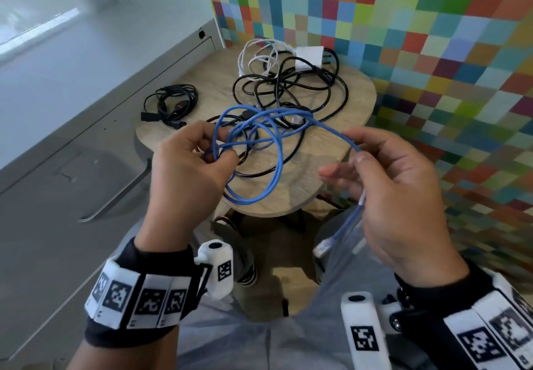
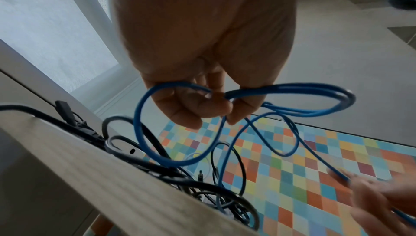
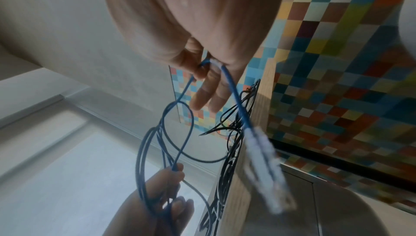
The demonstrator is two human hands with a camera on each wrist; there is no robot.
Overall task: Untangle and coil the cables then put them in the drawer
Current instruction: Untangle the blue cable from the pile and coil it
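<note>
Our left hand has its fingers curled round several loops of the blue cable, held above the surface. Our right hand pinches the same cable near its end, the other fingers loosely spread, and the white plug hangs below it. Behind the loops, black cables and white cables lie tangled on the surface; a smaller black bundle lies apart at its left edge.
</note>
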